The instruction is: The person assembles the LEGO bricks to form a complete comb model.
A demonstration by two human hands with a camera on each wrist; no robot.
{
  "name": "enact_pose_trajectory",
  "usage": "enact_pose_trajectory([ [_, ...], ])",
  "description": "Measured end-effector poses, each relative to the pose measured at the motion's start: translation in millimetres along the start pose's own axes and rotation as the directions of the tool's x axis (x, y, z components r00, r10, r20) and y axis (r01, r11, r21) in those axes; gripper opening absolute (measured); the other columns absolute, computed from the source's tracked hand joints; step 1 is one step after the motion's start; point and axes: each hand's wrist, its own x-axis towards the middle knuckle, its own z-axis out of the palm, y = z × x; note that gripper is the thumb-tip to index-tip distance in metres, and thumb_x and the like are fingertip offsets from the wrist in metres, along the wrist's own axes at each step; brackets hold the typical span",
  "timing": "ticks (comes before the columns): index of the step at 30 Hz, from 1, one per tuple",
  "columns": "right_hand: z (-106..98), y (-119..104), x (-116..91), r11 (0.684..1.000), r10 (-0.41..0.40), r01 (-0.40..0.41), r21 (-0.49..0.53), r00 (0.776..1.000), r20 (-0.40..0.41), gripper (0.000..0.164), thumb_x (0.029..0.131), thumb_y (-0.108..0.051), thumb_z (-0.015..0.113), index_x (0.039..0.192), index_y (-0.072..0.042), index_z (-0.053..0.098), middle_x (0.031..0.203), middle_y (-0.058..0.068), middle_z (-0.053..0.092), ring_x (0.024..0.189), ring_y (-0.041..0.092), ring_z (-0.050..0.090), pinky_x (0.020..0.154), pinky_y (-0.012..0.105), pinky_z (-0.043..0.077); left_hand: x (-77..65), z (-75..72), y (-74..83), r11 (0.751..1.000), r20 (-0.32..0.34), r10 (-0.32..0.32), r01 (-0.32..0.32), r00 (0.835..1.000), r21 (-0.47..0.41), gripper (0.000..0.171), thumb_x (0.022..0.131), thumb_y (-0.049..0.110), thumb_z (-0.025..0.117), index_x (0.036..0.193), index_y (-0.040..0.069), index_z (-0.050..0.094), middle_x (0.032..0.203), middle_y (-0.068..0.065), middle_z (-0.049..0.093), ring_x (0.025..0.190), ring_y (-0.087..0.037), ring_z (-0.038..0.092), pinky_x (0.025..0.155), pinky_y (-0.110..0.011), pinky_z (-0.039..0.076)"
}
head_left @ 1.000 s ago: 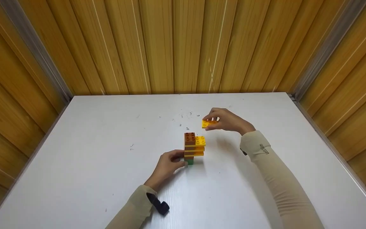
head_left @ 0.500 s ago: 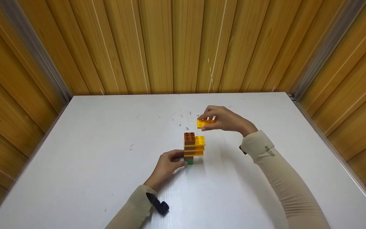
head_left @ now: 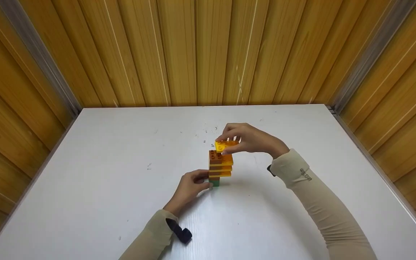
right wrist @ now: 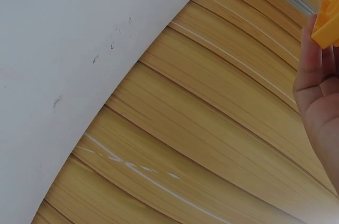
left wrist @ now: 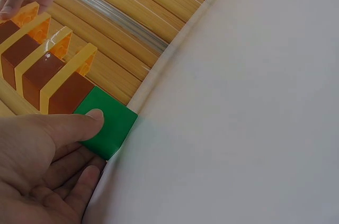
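A tower of toy building bricks (head_left: pixel 214 168) stands upright on the table, with a green brick (left wrist: pixel 112 123) at its base. Above the green, brown bricks (left wrist: pixel 71 92) alternate with thin yellow plates (left wrist: pixel 69 78) that jut out to the right. My left hand (head_left: pixel 189 188) grips the tower low down, its thumb on the green brick. In my right hand (head_left: pixel 252 139), thumb and fingers pinch another yellow plate (head_left: pixel 220 146) right over the brown top. Whether this plate touches the studs I cannot tell. The right wrist view catches only part of the right hand (right wrist: pixel 320 91).
The white table (head_left: pixel 121 151) has dark scuff marks behind the tower. Wood-patterned panels (head_left: pixel 208 54) enclose its back and sides. A black strap (head_left: pixel 181 231) hangs from the left wrist.
My right hand has carried the yellow plate left and then down, from behind and right of the tower to its top. The left hand keeps its grip in place.
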Motion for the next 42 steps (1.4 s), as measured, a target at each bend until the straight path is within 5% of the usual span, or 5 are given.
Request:
enact_pose_trajectory([
  [19,13,-11,8,1.000,0.025,-0.025,-0.002,0.997,0.078,0.039,0.085,-0.034,0.072,0.119,-0.015,0.069,0.102,0.001,0.061,0.092,0.015,0.058,0.080,0.029,0.055,-1.1,-1.0,-0.7,1.000,0.006,0.017,-0.017,1.000,-0.010,0.039,0.085,0.011,0.071,0.124,0.010,0.064,0.121,-0.006,0.067,0.113,-0.021,0.062,0.100,-0.034,0.050],
  [42,13,-12,11,0.997,0.054,-0.059,0.057,0.995,0.081,0.037,0.082,-0.028,0.076,0.115,-0.011,0.070,0.097,0.005,0.059,0.091,0.017,0.061,0.080,0.029,0.053,0.8,-0.4,-0.4,1.000,0.000,0.007,-0.007,1.000,0.031,0.040,0.085,0.010,0.070,0.125,0.010,0.063,0.120,-0.007,0.067,0.112,-0.021,0.063,0.097,-0.033,0.051],
])
